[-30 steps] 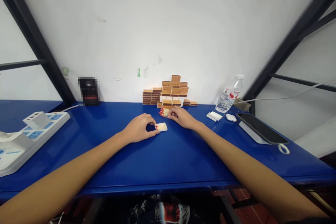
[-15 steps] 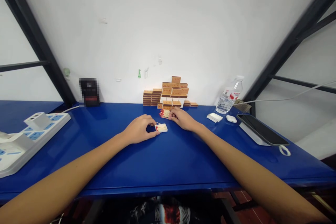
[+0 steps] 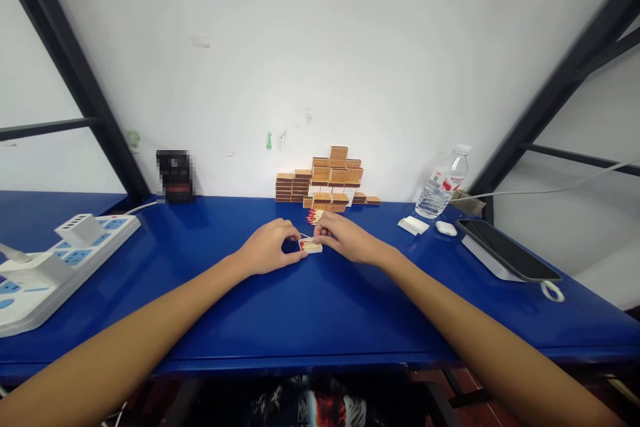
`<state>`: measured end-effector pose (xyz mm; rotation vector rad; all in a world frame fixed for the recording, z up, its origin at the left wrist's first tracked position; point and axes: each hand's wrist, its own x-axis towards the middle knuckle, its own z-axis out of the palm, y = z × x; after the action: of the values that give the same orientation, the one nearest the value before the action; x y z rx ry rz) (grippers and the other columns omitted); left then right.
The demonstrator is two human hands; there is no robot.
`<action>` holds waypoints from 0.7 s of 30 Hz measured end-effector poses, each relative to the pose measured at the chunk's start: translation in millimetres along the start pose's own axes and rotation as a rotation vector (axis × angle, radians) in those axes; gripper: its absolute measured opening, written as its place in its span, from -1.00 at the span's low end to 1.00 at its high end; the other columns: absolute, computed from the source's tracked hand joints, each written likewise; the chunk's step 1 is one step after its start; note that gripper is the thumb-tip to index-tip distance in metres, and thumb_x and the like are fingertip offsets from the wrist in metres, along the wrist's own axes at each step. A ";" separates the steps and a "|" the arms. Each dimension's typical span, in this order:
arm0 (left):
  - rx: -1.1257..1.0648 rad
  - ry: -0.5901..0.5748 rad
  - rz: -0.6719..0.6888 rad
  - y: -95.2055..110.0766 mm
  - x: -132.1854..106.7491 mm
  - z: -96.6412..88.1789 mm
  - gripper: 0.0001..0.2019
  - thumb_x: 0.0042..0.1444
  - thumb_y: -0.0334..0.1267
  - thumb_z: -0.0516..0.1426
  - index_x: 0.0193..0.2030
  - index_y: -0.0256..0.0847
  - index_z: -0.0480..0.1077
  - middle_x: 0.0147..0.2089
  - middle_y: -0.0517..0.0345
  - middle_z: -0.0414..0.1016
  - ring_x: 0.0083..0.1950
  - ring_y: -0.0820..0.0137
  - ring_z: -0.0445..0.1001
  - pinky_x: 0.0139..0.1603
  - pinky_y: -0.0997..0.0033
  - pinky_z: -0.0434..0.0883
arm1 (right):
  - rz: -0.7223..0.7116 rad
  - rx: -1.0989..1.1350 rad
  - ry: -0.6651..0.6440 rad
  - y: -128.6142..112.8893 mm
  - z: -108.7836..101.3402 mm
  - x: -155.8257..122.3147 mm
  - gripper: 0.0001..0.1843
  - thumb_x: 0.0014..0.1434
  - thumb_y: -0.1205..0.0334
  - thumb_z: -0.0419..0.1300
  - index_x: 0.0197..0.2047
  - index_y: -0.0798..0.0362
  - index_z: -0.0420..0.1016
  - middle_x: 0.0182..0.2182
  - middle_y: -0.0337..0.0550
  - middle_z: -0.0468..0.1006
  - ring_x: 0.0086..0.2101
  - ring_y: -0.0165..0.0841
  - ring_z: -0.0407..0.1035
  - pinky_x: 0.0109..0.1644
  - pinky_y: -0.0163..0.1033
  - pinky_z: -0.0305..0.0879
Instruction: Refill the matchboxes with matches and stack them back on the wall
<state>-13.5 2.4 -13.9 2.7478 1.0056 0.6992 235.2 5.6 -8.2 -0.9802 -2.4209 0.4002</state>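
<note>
A small white matchbox tray (image 3: 313, 249) with several matches in it lies on the blue table. My left hand (image 3: 273, 245) grips its left end between thumb and fingers. Over the tray's right end, my right hand (image 3: 343, 236) is closed in a pinch, its fingertips at the matches; what they hold is too small to make out. Just behind that hand is a pile of red-headed matches (image 3: 313, 215), partly hidden by it. Farther back, orange-brown matchboxes (image 3: 337, 175) stand stacked against the wall, with a lower stack (image 3: 293, 187) on their left.
A white power strip (image 3: 95, 260) lies at the left, and a dark box (image 3: 177, 177) stands by the wall. On the right are a water bottle (image 3: 443, 183), a white block (image 3: 414, 225), a white earphone case (image 3: 446, 228) and a phone (image 3: 507, 250) propped on a stand.
My right hand has moved from the match pile toward me and left, to the tray. My left hand keeps its grip on the tray. The view has shifted slightly.
</note>
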 end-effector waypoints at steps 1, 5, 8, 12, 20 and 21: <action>0.000 -0.002 -0.001 0.0 0.0 -0.2 -0.75 0.22 -0.02 0.28 -0.13 -0.15 0.56 -0.17 0.05 0.57 -0.11 0.21 0.50 -0.08 0.24 0.41 | -0.003 -0.003 0.000 -0.3 1.1 -0.1 -0.90 0.37 0.25 0.19 -0.23 0.03 0.48 -0.24 -0.12 0.44 -0.23 -0.30 0.34 -0.14 -0.23 0.27; -0.013 -0.006 0.000 -0.1 -0.2 -0.7 -0.75 0.22 -0.03 0.27 -0.12 -0.15 0.56 -0.15 0.04 0.57 -0.10 0.21 0.50 -0.06 0.22 0.42 | 0.036 -0.007 0.100 8.6 1.9 2.5 -0.85 0.38 0.21 0.19 -0.24 0.05 0.50 -0.30 -0.15 0.45 -0.31 -0.34 0.32 -0.20 -0.25 0.24; -0.034 -0.017 0.030 1.6 -0.9 -1.3 -0.76 0.21 -0.04 0.28 -0.12 -0.15 0.56 -0.16 0.06 0.56 -0.11 0.22 0.50 -0.06 0.23 0.42 | 0.119 0.019 0.157 15.8 4.4 9.4 -0.85 0.34 0.19 0.24 -0.26 0.06 0.53 -0.33 -0.17 0.47 -0.38 -0.37 0.30 -0.26 -0.26 0.22; -0.076 -0.044 0.074 6.9 -1.7 -3.2 -0.77 0.19 -0.05 0.28 -0.13 -0.14 0.56 -0.19 0.08 0.55 -0.13 0.25 0.49 -0.10 0.25 0.42 | 0.159 0.090 0.077 18.6 14.8 20.2 -0.87 0.24 0.18 0.36 -0.26 0.06 0.59 -0.33 -0.18 0.51 -0.38 -0.39 0.31 -0.26 -0.28 0.21; -0.064 -0.047 0.072 5.0 -1.4 -3.8 -0.77 0.21 -0.06 0.27 -0.11 -0.14 0.55 -0.19 0.09 0.55 -0.12 0.25 0.49 -0.10 0.26 0.42 | 0.123 -0.097 0.017 19.7 12.2 16.8 -0.83 0.34 0.24 0.23 -0.31 0.08 0.48 -0.29 -0.10 0.49 -0.28 -0.31 0.35 -0.19 -0.25 0.22; -0.062 -0.038 0.072 3.7 -1.5 -3.4 -0.77 0.21 -0.05 0.27 -0.12 -0.14 0.55 -0.18 0.09 0.55 -0.12 0.26 0.49 -0.10 0.25 0.42 | 0.127 -0.106 0.020 20.2 8.4 14.4 -0.83 0.35 0.23 0.21 -0.31 0.08 0.47 -0.29 -0.10 0.50 -0.28 -0.31 0.35 -0.19 -0.24 0.22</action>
<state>-14.0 -1.5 -10.4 2.7448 0.8669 0.6733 233.1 29.3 -19.3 -1.1831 -2.3896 0.3062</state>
